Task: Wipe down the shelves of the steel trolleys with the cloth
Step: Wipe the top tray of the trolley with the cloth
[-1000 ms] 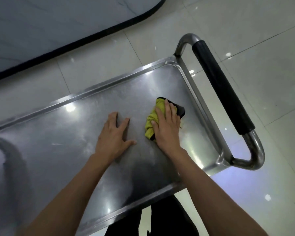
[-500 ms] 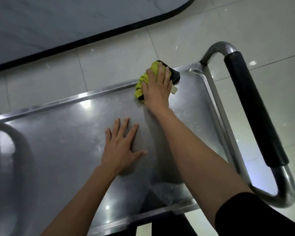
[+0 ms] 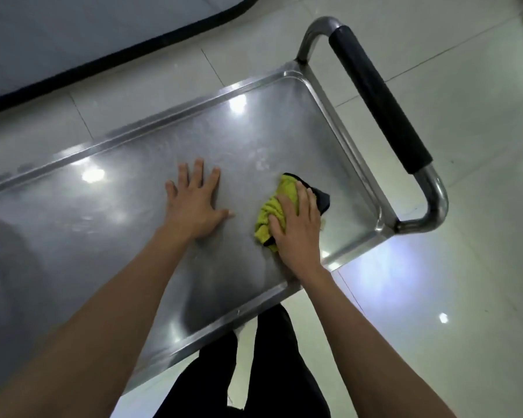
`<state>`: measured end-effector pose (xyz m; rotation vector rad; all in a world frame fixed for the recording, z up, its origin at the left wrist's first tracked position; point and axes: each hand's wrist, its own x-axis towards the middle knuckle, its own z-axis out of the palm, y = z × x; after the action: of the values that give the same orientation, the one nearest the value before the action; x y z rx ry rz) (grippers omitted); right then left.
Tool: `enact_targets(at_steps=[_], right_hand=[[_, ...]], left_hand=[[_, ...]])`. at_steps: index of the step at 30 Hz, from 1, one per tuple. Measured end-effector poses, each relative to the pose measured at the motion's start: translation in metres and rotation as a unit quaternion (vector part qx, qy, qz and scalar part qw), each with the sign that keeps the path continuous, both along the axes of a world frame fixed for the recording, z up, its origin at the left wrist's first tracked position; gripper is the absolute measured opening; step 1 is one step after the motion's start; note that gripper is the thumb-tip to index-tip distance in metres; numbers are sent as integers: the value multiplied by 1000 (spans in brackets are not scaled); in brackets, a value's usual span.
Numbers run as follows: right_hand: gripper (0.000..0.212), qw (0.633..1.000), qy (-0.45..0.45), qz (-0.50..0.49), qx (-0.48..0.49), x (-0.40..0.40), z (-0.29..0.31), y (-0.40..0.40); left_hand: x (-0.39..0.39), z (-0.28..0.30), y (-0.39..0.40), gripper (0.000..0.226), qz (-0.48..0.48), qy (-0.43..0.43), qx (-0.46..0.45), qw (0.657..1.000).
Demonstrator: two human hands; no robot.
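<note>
Steel trolley shelf [image 3: 133, 191] on pale tiles, right hand [image 3: 298, 227] pressing cloth [image 3: 274, 212] flat, left hand [image 3: 194, 203] spread, holding nothing

Both hands [image 3: 194, 203] [image 3: 296, 229] flat, arms outstretched
</note>
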<state>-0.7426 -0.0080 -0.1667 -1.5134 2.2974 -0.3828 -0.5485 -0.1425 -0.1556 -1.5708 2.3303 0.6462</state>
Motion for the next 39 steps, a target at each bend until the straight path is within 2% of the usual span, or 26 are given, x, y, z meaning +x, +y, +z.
enact_targets(at_steps=[7, 12, 16, 20, 23, 25, 28, 33, 39], right_hand=[[45, 999, 31, -41, 16, 28, -3, 134], [43, 995, 58, -68, 40, 42, -3, 130], [54, 992, 76, -91, 48, 50, -6, 115], [62, 995, 18, -87, 44, 52, -4, 90], [72, 997, -66, -39, 23, 44, 2, 68], [75, 997, -78, -6, -2, 38, 4, 53], [65, 992, -114, 3, -45, 35, 3, 26], [37, 993, -91, 33, -64, 48, -9, -47], [48, 994, -59, 78, -57, 74, -19, -182]], left_hand=[[3, 6, 15, 104, 9, 17, -15, 1000], [4, 6, 29, 108, 69, 22, -28, 997], [14, 1, 32, 114, 50, -6, -48, 998], [31, -1, 24, 98, 25, 13, -74, 997], [52, 0, 13, 83, 7, 40, -73, 996], [64, -1, 14, 77, 17, 42, -80, 996], [67, -6, 18, 76, 39, 22, -83, 996], [61, -11, 12, 77, 50, -7, -81, 995], [61, -13, 11, 92, 81, -2, -61, 995]])
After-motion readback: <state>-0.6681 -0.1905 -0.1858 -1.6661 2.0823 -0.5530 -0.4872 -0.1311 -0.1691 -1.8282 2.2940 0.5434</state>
